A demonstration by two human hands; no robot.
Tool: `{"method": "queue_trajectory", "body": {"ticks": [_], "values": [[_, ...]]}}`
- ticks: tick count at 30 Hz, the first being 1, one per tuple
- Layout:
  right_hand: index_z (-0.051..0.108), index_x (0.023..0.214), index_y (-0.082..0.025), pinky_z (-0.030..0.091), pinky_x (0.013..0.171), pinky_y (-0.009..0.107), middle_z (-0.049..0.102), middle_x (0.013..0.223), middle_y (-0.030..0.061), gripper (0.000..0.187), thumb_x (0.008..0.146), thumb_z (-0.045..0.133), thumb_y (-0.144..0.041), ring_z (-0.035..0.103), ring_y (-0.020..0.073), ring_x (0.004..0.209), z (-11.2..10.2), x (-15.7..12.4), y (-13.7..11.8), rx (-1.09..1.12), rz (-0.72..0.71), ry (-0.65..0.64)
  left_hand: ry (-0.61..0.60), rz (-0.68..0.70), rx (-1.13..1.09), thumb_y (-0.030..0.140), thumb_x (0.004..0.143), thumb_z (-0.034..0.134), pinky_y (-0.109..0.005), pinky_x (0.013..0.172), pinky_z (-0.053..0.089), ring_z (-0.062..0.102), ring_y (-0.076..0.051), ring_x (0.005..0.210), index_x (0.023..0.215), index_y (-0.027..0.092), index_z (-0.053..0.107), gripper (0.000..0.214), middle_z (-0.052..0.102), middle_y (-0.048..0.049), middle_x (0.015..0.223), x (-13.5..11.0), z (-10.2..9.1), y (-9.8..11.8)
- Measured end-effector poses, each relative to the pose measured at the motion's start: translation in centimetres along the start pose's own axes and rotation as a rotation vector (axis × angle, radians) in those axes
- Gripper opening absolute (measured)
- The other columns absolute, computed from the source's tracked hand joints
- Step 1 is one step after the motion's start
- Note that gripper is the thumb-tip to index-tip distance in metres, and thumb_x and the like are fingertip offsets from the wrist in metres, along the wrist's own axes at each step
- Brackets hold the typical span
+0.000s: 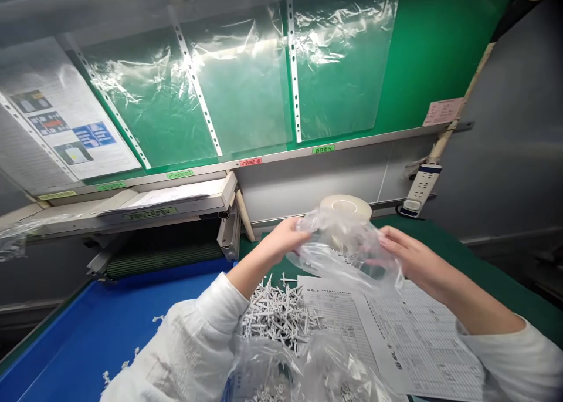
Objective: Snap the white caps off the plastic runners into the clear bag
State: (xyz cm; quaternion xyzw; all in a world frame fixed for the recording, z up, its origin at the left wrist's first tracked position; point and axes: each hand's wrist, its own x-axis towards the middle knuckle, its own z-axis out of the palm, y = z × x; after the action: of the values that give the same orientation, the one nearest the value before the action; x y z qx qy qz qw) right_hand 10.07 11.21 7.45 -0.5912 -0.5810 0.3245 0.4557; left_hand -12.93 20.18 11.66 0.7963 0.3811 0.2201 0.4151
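Note:
A clear plastic bag (pixel 343 255) is stretched between my two hands above the table. My left hand (pixel 288 236) pinches its left edge with closed fingers. On the opposite side, my right hand (pixel 398 248) grips the bag's rim, some fingers hidden by the film. Below my left forearm lies a heap of small white plastic parts (pixel 281 311). Nearest to me stand two more clear bags, the left bag (pixel 268 372) and the right bag (pixel 341 370), with small pale pieces inside. Printed sheets (pixel 422 331) lie beneath my right arm.
A roll of clear tape (pixel 347 205) lies behind the held bag. To the left, a blue tray (pixel 185 290) carries a few loose white pieces beneath a conveyor end (pixel 165 255). A power strip (pixel 421 188) hangs at right, and a green board (pixel 422 56) with plastic sleeves spans the back.

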Motion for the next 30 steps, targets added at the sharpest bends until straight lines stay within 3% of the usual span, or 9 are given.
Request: {"method": "queue_trajectory", "body": {"ticks": [2,5,10,15,17,20,23,27,30], "values": [[0.052,0.114,-0.024,0.058,0.074,0.036,0.062,0.121,0.0116,0.051,0.078,0.061,-0.058,0.066,0.0282,0.100,1.9,0.4,-2.0,0.077,-0.014,-0.083,-0.056,0.049,-0.121,0.009,0.086,0.042,-0.029,0.067,0.055,0.069,-0.018,0.076,0.114,0.005,0.058,0.033,0.071,-0.0123,0.092,-0.3,0.9,1.8],[0.036,0.137,-0.023,0.056,0.081,0.038,0.058,0.127,0.0135,0.082,0.068,0.075,-0.045,0.061,0.0312,0.109,3.9,1.1,-4.0,0.163,-0.019,-0.149,-0.077,0.149,-0.233,0.027,0.089,0.050,-0.032,0.078,0.054,0.068,-0.021,0.088,0.114,0.005,0.060,0.034,0.071,-0.0156,0.099,-1.2,1.2,3.3],[0.052,0.123,-0.022,0.059,0.063,0.035,0.072,0.095,0.0072,0.051,0.074,0.065,-0.031,0.071,0.0280,0.081,3.0,1.6,-6.8,0.306,0.012,-0.136,0.086,0.271,-0.318,0.052,0.080,0.060,-0.042,0.106,0.034,0.036,-0.028,0.134,0.138,0.018,0.042,0.069,0.042,-0.0163,0.144,-4.5,-1.3,1.6],[0.055,0.118,-0.023,0.057,0.060,0.030,0.071,0.080,0.0013,0.037,0.081,0.057,-0.023,0.071,0.0210,0.072,4.5,0.9,-9.0,0.410,0.041,-0.134,-0.214,0.242,-0.563,0.043,0.059,0.083,-0.044,0.105,0.035,0.035,-0.031,0.135,0.146,0.024,0.025,0.106,0.036,-0.0140,0.148,-6.5,0.6,-0.3],[0.057,0.113,-0.020,0.055,0.057,0.027,0.068,0.074,-0.0010,0.027,0.087,0.054,-0.019,0.068,0.0161,0.064,5.3,1.1,-9.6,0.408,0.040,-0.132,-0.192,0.220,-0.584,0.036,0.063,0.082,-0.037,0.096,0.043,0.047,-0.028,0.124,0.142,0.025,0.033,0.094,0.048,-0.0116,0.138,-6.6,2.1,-0.3],[0.061,0.099,-0.015,0.051,0.051,0.023,0.063,0.072,-0.0033,0.010,0.092,0.056,-0.019,0.061,0.0101,0.055,4.4,1.9,-10.2,0.353,0.002,-0.141,-0.204,0.142,-0.519,0.034,0.073,0.074,-0.026,0.065,0.046,0.061,-0.016,0.075,0.116,0.018,0.059,0.048,0.064,-0.0042,0.087,-6.7,2.8,-0.4],[0.062,0.082,-0.012,0.045,0.044,0.018,0.058,0.067,-0.0060,0.012,0.090,0.061,-0.021,0.055,0.0069,0.049,1.6,2.6,-11.0,0.259,-0.045,-0.145,-0.265,0.102,-0.452,0.040,0.078,0.068,-0.020,0.044,0.025,0.031,-0.005,0.041,0.063,0.014,0.060,0.031,0.036,0.0085,0.048,-7.1,1.7,-0.6],[0.061,0.079,-0.011,0.042,0.041,0.016,0.056,0.066,-0.0064,0.017,0.092,0.058,-0.021,0.052,0.0057,0.047,0.0,2.2,-12.4,0.218,-0.094,-0.031,-0.253,0.121,-0.430,0.042,0.075,0.070,-0.021,0.045,0.025,0.029,-0.005,0.042,0.048,0.015,0.049,0.043,0.033,0.0083,0.046,-8.2,0.0,-0.2],[0.060,0.086,-0.013,0.045,0.046,0.020,0.056,0.070,-0.0050,0.019,0.095,0.053,-0.028,0.053,0.0073,0.051,2.6,0.6,-13.6,0.271,-0.170,0.023,-0.178,0.203,-0.517,0.043,0.069,0.074,-0.025,0.071,0.044,0.058,-0.015,0.076,0.086,0.018,0.066,0.032,0.062,-0.0004,0.081,-9.2,0.9,1.0]]}}
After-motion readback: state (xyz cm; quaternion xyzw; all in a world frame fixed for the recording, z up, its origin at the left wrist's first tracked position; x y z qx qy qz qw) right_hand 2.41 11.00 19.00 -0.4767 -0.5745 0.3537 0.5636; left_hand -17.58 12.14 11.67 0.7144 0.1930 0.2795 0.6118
